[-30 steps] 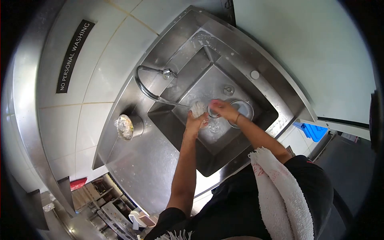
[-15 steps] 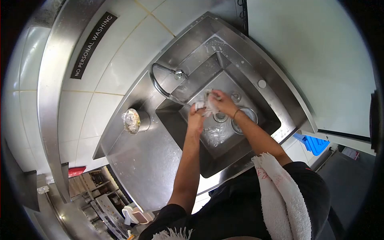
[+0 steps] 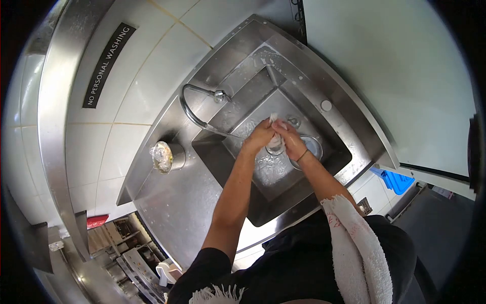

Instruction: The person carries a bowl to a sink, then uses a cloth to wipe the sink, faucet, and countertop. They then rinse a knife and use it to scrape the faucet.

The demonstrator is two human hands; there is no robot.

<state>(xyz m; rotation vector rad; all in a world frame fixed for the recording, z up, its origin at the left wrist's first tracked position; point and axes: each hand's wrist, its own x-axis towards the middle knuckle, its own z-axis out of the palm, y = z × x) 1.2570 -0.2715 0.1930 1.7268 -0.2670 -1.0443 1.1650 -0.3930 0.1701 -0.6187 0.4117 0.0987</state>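
Over the steel sink basin (image 3: pixel 277 181), my left hand (image 3: pixel 260 136) and my right hand (image 3: pixel 289 138) are pressed together around a wet white cloth (image 3: pixel 274 118). Part of the cloth shows above and between the fingers. Water runs from the curved faucet (image 3: pixel 188 107) just left of my hands, into the basin. A round metal bowl (image 3: pixel 312 147) sits in the basin beside my right wrist, partly hidden by it. The drain lies beneath my hands.
A metal container (image 3: pixel 175 156) with food scraps and plastic film stands on the steel counter (image 3: pixel 174 202) at the left. A round white piece (image 3: pixel 326 105) lies on the sink's right rim. A blue bin (image 3: pixel 397 181) is at the right.
My hands have come closer together round the cloth, which is now bunched between them. They have moved out of the water stream. The view has shifted slightly.
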